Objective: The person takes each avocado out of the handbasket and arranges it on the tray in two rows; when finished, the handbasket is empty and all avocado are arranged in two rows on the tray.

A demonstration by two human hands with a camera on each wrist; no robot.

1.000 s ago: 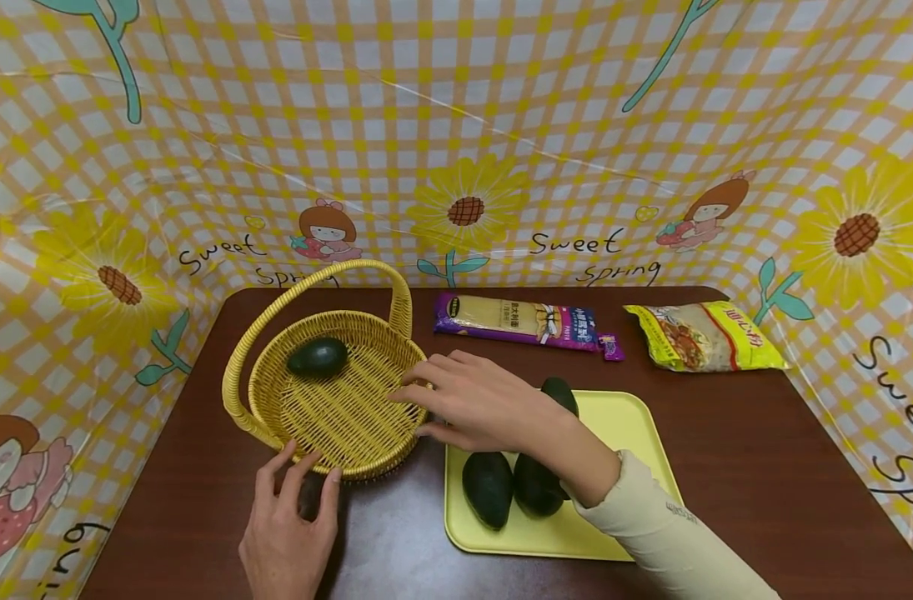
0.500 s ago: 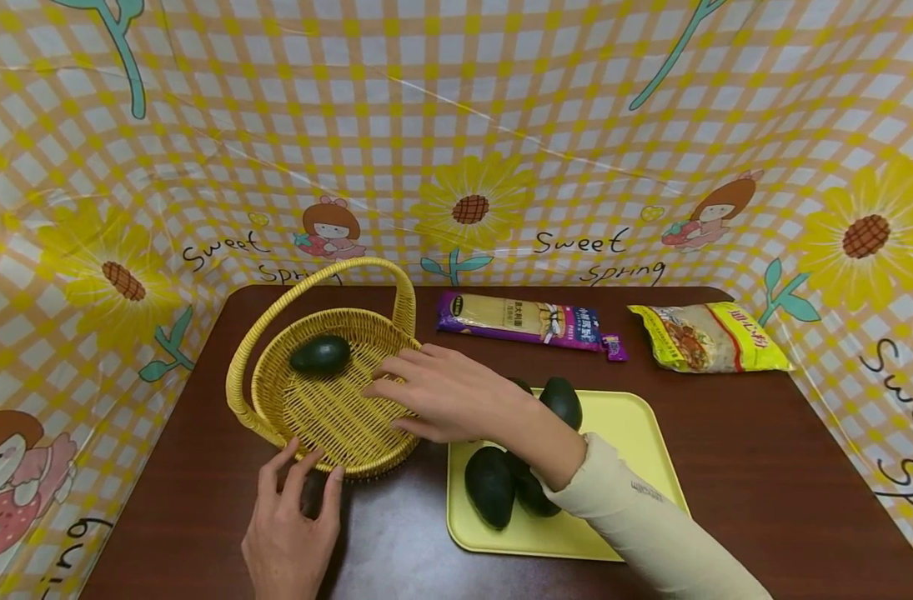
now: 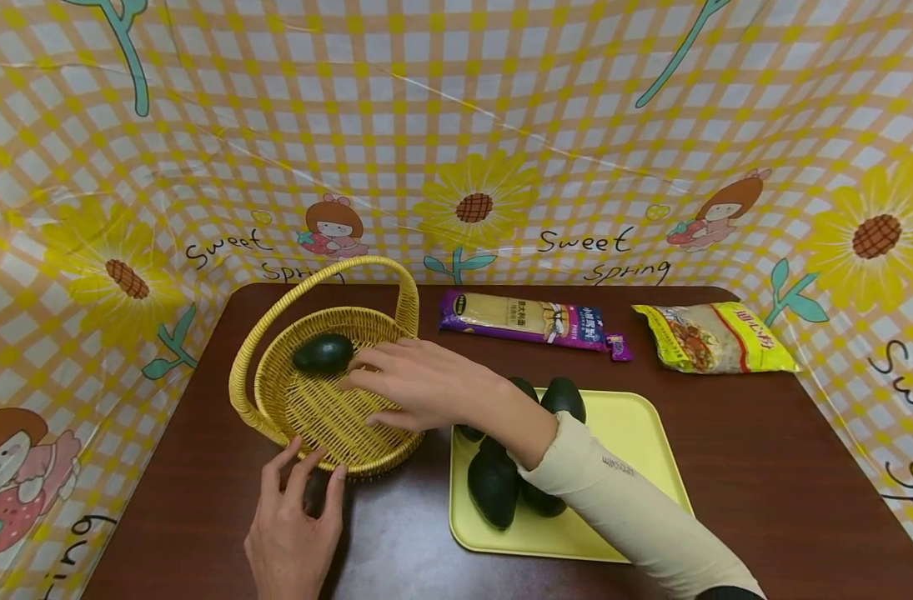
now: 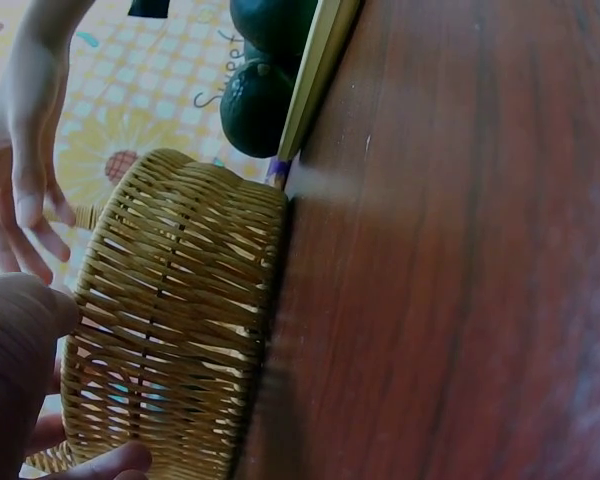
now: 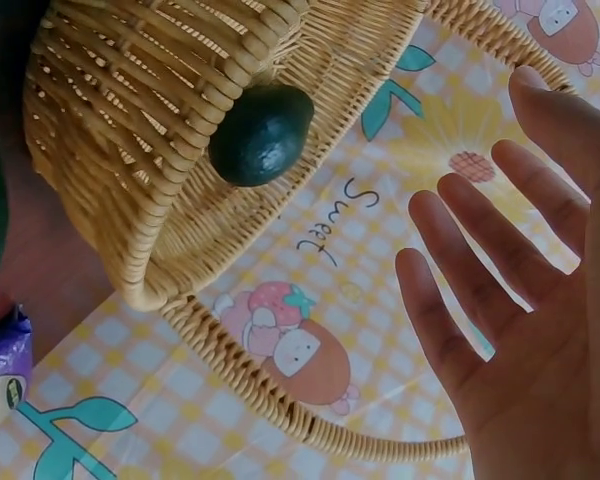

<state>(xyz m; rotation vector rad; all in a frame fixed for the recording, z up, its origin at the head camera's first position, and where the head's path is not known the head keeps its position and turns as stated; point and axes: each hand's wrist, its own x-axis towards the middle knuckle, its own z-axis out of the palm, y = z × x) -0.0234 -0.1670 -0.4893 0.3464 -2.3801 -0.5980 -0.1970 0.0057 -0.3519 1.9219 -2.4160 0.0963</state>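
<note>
A yellow wicker basket [image 3: 336,417] with a tall handle stands on the table at left, a dark green avocado [image 3: 323,355] lying inside it. My left hand [image 3: 294,517] rests its fingertips and thumb at the basket's near rim, fingers loosely bent. Over the basket's right side reaches my right hand [image 3: 407,383], fingers spread and nothing in them; the right wrist view shows the bare palm of that hand [image 5: 530,330]. Several more avocados [image 3: 494,483] lie on the yellow tray [image 3: 629,442], some partly hidden beneath my right forearm.
A purple pasta packet [image 3: 524,321] lies behind the tray. At the back right sits a yellow food bag [image 3: 714,337]. Checked cloth [image 3: 546,125] with sunflowers rises behind and beside the brown table [image 3: 771,483].
My right hand has moved left, farther over the basket, and its forearm has shifted left across the tray. My left hand stays at the rim. The view has drifted slightly.
</note>
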